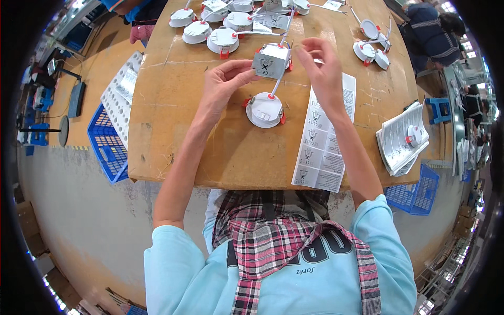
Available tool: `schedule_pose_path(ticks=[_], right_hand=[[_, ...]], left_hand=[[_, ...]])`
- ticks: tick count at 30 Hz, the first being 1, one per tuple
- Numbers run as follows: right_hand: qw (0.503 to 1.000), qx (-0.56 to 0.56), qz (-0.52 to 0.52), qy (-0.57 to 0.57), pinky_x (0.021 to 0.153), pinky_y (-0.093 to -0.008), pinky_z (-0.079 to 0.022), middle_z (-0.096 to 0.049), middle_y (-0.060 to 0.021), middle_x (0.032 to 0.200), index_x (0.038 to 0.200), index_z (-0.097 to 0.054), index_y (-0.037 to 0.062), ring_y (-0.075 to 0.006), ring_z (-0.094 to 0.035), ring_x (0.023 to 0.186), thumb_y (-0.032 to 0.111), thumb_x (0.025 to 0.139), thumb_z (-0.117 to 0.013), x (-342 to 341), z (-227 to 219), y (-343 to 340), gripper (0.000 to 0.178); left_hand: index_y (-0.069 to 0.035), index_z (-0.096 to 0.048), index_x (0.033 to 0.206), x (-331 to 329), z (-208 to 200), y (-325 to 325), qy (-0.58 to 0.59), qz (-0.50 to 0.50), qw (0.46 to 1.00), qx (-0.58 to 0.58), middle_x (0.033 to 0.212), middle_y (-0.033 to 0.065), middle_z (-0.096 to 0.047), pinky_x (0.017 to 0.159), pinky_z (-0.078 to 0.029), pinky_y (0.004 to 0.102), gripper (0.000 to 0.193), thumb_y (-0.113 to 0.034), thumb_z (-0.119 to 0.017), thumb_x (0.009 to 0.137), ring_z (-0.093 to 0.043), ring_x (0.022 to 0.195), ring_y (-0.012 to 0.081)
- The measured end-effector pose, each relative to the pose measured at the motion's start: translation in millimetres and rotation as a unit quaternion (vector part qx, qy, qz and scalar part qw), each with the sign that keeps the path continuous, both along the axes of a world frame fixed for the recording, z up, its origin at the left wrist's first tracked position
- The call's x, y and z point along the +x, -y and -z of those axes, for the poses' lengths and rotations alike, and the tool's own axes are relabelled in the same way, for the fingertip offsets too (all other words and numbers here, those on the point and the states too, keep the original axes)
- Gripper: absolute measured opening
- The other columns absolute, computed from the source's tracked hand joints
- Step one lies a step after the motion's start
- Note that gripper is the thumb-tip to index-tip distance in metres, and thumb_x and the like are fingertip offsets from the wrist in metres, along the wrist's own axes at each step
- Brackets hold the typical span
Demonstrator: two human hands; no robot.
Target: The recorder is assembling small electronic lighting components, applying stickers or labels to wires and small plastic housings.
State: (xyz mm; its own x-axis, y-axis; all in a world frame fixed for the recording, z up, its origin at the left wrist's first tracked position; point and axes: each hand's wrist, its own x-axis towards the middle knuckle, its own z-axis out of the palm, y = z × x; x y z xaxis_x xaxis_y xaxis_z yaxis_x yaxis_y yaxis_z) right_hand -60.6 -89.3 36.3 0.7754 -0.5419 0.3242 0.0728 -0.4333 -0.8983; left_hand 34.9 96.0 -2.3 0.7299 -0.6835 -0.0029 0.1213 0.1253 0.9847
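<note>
My left hand (223, 84) is closed, pinching the left edge of a small silver label (269, 66) with dark printed symbols. Just below lies a round white downlight (264, 111) with red spring clips, its white cable (280, 83) running up past the label. Another white downlight (281, 51) is partly hidden behind the label. To the right of the label, my right hand (321, 68) has its thumb and forefinger drawn together; what is between them, if anything, is too small to make out. Under my right forearm lies a label sheet (315, 142).
Several white downlights (220, 40) with cables and silver labels stand at the far side of the wooden table (210, 152). More lamps (364, 51) sit far right. A stack of label sheets (391, 139) bears one lamp part. Blue crates (107, 149) flank the table; co-workers (430, 34) are beyond.
</note>
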Motion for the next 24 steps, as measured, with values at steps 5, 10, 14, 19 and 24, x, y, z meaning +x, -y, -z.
schedule_pose_path(ticks=[5,10,14,19,24], right_hand=[[0.997,-0.05,-0.043,-0.034,0.059,-0.0252,-0.046,-0.066,-0.0057,0.074,0.094,-0.066,-0.0022,-0.0096,-0.057,0.065,0.016,0.089,-0.063,-26,-29,-24,0.02],[0.993,-0.047,-0.074,-0.084,0.06,-0.0251,-0.048,-0.067,-0.0089,0.076,0.095,-0.067,-0.0041,-0.0113,-0.059,0.067,0.017,0.09,-0.062,-33,-19,-29,0.022],[0.99,-0.003,-0.09,-0.106,0.063,-0.0259,-0.051,-0.068,-0.0098,0.077,0.097,-0.067,-0.0058,-0.0123,-0.061,0.07,0.017,0.089,-0.062,-35,-19,-31,0.025],[0.989,-0.017,-0.087,-0.118,0.066,-0.0267,-0.053,-0.069,-0.0104,0.079,0.098,-0.067,-0.0061,-0.0126,-0.063,0.073,0.016,0.089,-0.061,-35,-16,-25,0.024],[0.988,0.003,-0.094,-0.121,0.066,-0.0268,-0.053,-0.069,-0.0102,0.08,0.099,-0.066,-0.0068,-0.0127,-0.065,0.075,0.012,0.09,-0.059,-34,-13,-20,0.023]], left_hand=[[0.003,-0.062,0.115,-19,-13,3,0.031,-0.022,0.999,-0.017,0.11,0.0126,-0.066,0.094,-0.046,0.0297,0.031,-0.013,-0.064,0.088,-0.062,0.104,0.0158],[0.0,-0.062,0.117,-41,-20,-1,0.229,-0.056,0.972,0.016,0.119,0.0115,-0.063,0.097,-0.045,0.0335,0.034,-0.001,-0.06,0.083,-0.059,0.111,0.0196],[0.0,-0.062,0.117,-57,-27,2,0.321,-0.073,0.944,0.025,0.119,0.0134,-0.062,0.094,-0.047,0.0366,0.038,0.003,-0.057,0.079,-0.06,0.109,0.0266],[-0.004,-0.062,0.118,-60,-23,8,0.322,-0.064,0.944,0.025,0.123,0.012,-0.061,0.094,-0.047,0.0358,0.038,0.005,-0.056,0.081,-0.059,0.113,0.0257],[-0.004,-0.063,0.118,-57,-21,7,0.321,-0.065,0.944,0.032,0.121,0.0115,-0.062,0.092,-0.048,0.0368,0.037,0.005,-0.057,0.082,-0.06,0.11,0.0253]])
